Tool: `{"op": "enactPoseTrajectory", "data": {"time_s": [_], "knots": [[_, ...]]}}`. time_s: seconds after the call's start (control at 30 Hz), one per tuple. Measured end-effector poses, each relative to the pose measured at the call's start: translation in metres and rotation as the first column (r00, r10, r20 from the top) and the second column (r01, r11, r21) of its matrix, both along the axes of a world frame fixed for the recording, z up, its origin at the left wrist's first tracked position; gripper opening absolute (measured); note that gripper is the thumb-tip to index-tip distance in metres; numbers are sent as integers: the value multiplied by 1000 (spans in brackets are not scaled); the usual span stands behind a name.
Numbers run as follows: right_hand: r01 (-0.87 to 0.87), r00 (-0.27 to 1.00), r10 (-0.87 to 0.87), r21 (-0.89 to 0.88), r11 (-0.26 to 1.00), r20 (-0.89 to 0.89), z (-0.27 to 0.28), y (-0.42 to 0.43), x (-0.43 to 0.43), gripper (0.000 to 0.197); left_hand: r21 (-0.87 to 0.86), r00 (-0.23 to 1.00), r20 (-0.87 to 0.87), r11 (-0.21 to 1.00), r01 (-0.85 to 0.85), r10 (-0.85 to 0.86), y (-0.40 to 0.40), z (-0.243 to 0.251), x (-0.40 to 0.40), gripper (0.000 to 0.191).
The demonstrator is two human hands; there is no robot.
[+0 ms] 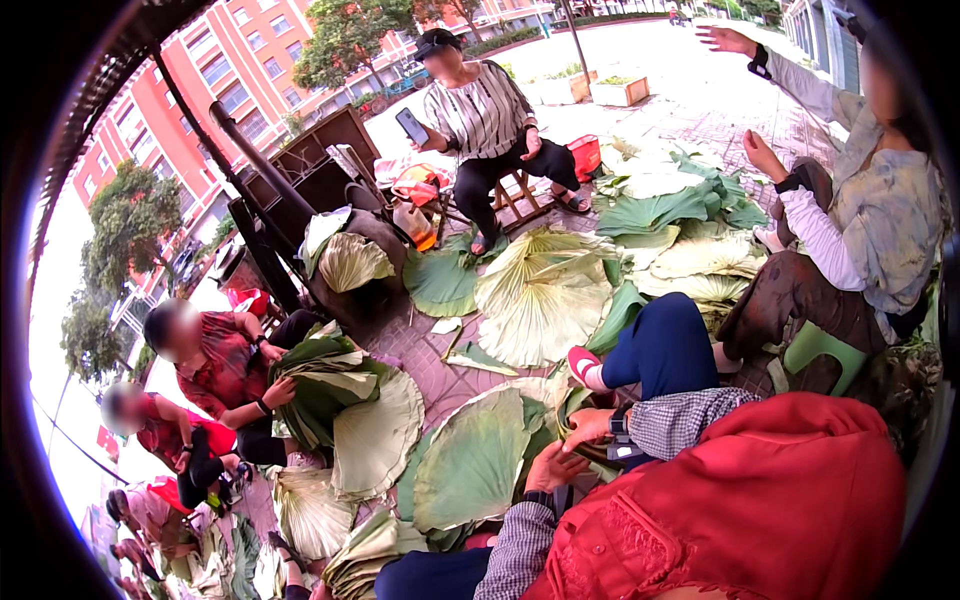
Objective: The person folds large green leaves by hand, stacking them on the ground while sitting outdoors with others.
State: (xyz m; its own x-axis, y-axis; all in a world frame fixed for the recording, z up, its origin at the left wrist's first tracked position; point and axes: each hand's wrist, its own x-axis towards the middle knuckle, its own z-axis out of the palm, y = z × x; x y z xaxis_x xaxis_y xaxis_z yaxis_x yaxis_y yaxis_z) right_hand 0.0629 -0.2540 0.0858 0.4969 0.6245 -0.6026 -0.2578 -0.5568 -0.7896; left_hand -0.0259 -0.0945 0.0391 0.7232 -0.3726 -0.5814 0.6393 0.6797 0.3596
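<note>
My left hand (553, 468) reaches up from a checked sleeve, its fingertips close to my right hand (589, 427). A folded green-brown leaf edge (564, 420) shows beside the right hand. Whether either hand grips it is hard to make out, because the fingers hide the spot. Just left of my hands lies a large pale green lotus leaf (472, 461), spread on the paving. A stack of folded, yellowish lotus leaves (375, 559) sits by my left leg.
Dried lotus leaves (551, 300) cover paving ahead; greener ones (664, 206) are piled beyond. A person (217, 367) at left holds a leaf bundle (322, 386). A seated person (480, 112) holds a phone (412, 126). At right, another person (862, 202) raises a hand near a green stool (825, 356).
</note>
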Motion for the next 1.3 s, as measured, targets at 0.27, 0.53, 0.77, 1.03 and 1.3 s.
{"op": "enactPoseTrajectory", "data": {"time_s": [0.27, 0.53, 0.77, 1.03, 1.3], "knots": [[-55, 805, 149, -177, 983, 574, -20, 3, 1, 47, 7, 988, 147, 998, 54, -55, 5, 3, -4, 42], [-28, 780, 208, -300, 954, 590, -8, 10, -14, 31, 185, 999, 41, 983, 18, -26, -5, -9, -3, 26], [-93, 726, 280, -315, 945, 628, -4, 15, -17, 31, 188, 993, 114, 982, 18, -40, 24, -58, -7, 20], [-116, 718, 305, -325, 939, 625, -19, 10, -7, 32, 381, 992, -105, 919, 101, -65, 23, -82, 5, 14], [-147, 753, 300, -295, 944, 585, -15, 12, -6, 34, 460, 975, -175, 864, 206, -139, 19, -55, -1, 21]]}}
